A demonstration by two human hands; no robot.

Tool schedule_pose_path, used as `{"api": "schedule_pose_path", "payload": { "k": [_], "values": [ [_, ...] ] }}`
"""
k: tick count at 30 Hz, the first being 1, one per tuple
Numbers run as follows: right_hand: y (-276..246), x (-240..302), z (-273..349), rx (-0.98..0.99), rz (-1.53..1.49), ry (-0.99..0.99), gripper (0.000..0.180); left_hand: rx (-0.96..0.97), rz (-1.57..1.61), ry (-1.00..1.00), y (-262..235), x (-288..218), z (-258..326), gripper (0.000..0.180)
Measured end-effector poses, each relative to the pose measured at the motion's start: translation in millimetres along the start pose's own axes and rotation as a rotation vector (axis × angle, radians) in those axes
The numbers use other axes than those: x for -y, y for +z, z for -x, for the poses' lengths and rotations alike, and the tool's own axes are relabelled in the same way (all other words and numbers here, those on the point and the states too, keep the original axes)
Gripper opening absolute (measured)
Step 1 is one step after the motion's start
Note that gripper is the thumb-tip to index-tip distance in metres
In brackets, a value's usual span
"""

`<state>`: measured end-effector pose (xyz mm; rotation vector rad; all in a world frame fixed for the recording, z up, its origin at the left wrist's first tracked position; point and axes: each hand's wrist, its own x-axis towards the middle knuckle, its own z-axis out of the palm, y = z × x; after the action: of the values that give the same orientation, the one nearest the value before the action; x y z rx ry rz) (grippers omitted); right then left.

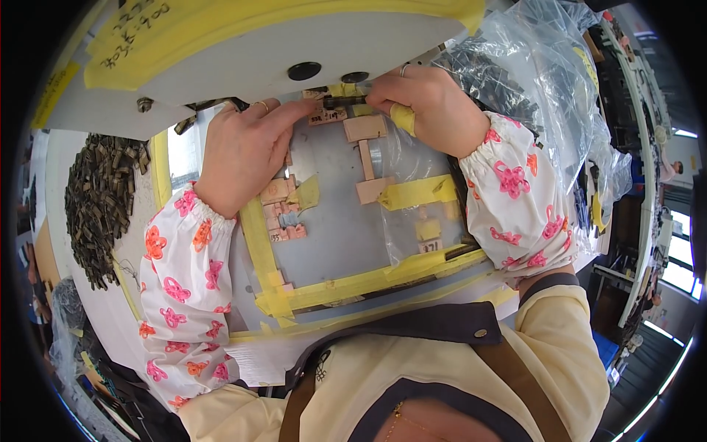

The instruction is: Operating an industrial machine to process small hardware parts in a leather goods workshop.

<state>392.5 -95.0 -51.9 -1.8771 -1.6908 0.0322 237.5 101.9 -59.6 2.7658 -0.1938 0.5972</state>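
1. Head view: a heap of small dark metal parts (pixel 99 202) lies on the white table at far left, apparently stock kept within reach.
2. The left hand (pixel 247 147) lies flat on the grey plate (pixel 346 236), index finger extended, probably bracing it.
3. The right hand (pixel 427 103) pinches a small dark rod-like part (pixel 345 100) at its fingertips, just under the machine's white cover (pixel 243 62).

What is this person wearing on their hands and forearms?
Both forearms wear white sleeve covers printed with pink and orange bow-like shapes, elastic-gathered at the wrists. The left hand and right hand are ungloved, each with a ring; yellow tape wraps one right finger.
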Motion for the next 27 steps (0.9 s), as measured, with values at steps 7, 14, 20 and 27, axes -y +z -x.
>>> {"api": "schedule_pose_path", "payload": {
  "k": [7,14,20,27],
  "values": [
    [-1.4,-0.9,-1.9,-0.040,-0.035,0.013,0.016,0.000,0.001,-0.002,0.7,-1.1,0.7,0.026],
    [6.6,1.5,-5.7,-0.122,-0.043,0.013,0.020,0.050,-0.101,0.094,0.6,-2.0,-5.0,0.030],
    [28.9,15.7,-14.9,-0.192,-0.115,0.129,0.013,0.035,-0.072,0.075,9.5,-1.7,-7.9,0.032],
    [26.5,9.1,-6.7,-0.115,-0.001,0.045,0.020,-0.004,0.032,0.037,-0.7,1.6,2.8,0.028]
  ]
}}
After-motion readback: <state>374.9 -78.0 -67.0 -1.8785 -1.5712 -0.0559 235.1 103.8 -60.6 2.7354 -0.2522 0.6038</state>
